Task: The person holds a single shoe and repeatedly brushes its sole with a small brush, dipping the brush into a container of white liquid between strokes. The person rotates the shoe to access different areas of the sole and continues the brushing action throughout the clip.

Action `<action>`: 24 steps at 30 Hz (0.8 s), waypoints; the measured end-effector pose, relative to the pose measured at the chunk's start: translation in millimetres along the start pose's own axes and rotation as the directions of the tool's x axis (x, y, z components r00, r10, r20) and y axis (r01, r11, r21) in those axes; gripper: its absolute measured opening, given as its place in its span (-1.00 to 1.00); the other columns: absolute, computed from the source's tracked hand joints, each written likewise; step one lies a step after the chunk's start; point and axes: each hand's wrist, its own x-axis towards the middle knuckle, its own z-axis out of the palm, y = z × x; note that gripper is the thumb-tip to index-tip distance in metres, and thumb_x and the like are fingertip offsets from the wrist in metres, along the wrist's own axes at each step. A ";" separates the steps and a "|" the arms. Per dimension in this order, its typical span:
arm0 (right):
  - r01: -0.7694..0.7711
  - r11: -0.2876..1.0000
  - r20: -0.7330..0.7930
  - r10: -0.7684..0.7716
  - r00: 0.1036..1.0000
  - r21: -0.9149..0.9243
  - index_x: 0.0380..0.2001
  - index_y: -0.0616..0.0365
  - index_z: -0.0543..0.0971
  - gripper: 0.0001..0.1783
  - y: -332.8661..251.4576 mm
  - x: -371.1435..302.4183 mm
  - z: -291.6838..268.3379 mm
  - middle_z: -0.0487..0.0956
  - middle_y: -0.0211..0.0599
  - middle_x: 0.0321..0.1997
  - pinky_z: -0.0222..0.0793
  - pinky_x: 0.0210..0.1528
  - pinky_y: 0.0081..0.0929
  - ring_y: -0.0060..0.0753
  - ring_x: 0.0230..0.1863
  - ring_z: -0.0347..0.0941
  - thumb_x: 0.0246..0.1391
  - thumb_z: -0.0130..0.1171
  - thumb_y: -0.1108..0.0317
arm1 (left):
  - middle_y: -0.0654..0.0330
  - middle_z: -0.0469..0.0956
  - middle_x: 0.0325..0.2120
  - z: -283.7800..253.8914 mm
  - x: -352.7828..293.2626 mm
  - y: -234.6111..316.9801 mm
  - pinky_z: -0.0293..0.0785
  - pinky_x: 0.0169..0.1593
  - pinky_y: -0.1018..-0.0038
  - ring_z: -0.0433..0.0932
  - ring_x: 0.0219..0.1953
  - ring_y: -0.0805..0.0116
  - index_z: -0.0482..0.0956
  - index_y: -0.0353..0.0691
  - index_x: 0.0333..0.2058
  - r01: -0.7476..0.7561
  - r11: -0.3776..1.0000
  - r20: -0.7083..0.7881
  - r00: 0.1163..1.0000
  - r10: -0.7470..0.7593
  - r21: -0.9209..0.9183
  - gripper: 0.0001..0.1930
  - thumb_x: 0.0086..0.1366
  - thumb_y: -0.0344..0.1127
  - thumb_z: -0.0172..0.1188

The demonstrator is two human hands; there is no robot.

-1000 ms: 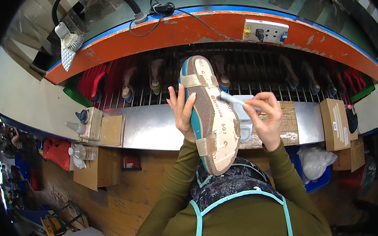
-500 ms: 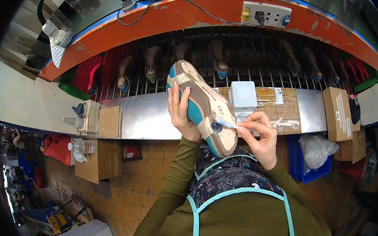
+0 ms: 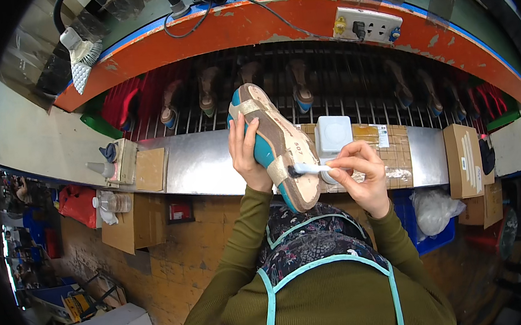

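Observation:
My left hand (image 3: pixel 248 154) grips the side of a sandal upper on a turquoise last (image 3: pixel 278 137), its underside turned up and tilted away from me. Pale insole board, a brown rim and gold straps folded over the edge show on that underside. Between the thumb and fingers of my right hand (image 3: pixel 363 176) is a small brush (image 3: pixel 311 169) with a whitish handle. Its dark bristles touch the underside beside the nearer gold strap. Just beyond my right hand stands a white square-topped container (image 3: pixel 334 135).
Behind the metal ledge (image 3: pixel 201 162), several lasted shoes (image 3: pixel 301 83) lie on a rack of rods under an orange beam (image 3: pixel 222 25). Cardboard boxes (image 3: pixel 464 161) stand at right, near a blue bin (image 3: pixel 434 241) holding a plastic bag. A power strip (image 3: pixel 368 25) is fixed to the beam.
The brush has swung more level, its bristles shifting slightly left against the strap. My right wrist has dropped a little to the right. The lasted sandal has shifted slightly left.

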 end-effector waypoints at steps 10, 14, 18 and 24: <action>-0.126 0.977 -0.141 0.151 0.978 0.172 -0.31 0.20 0.72 -0.86 -5.8 -18.1 17.0 0.48 -0.42 -0.33 0.26 -0.44 -0.69 -0.70 -0.46 0.34 0.02 0.38 0.44 | 0.02 0.37 0.25 11.7 -3.4 -2.8 0.22 0.34 0.11 0.27 0.31 -0.14 0.47 -0.10 0.16 0.053 0.998 0.014 0.999 -0.052 -0.022 -0.34 0.02 -0.23 0.42; -0.115 0.989 -0.243 0.089 0.966 -0.094 -0.33 0.07 0.74 -0.84 -14.2 -13.3 12.5 0.51 -0.47 -0.34 0.19 -0.25 -0.56 -0.64 -0.50 0.35 -0.04 0.42 0.35 | 0.01 0.36 0.25 13.2 -1.9 1.8 0.21 0.34 0.10 0.27 0.31 -0.14 0.47 -0.12 0.16 0.036 0.998 0.019 0.999 -0.035 -0.051 -0.34 0.03 -0.21 0.41; 0.034 0.936 -0.278 -0.139 0.950 -0.350 -0.33 0.00 0.75 -0.82 -22.6 -17.5 14.3 0.53 -0.51 -0.31 0.09 -0.14 -0.49 -0.58 -0.44 0.34 -0.09 0.45 0.34 | 0.00 0.36 0.25 15.9 -0.9 -0.9 0.21 0.35 0.12 0.28 0.31 -0.10 0.45 -0.14 0.17 0.074 0.995 0.018 0.997 -0.073 -0.074 -0.35 0.05 -0.25 0.41; 0.035 0.979 -0.278 -0.092 0.956 -0.202 -0.27 -0.06 0.74 -0.72 -14.6 -22.3 12.7 0.54 -0.50 -0.30 0.04 -0.14 -0.44 -0.56 -0.31 0.39 -0.16 0.48 0.35 | -0.04 0.35 0.25 27.0 1.1 0.8 0.29 0.31 0.18 0.33 0.29 -0.02 0.44 -0.19 0.17 0.161 0.962 0.032 0.987 -0.158 -0.220 -0.36 0.06 -0.33 0.40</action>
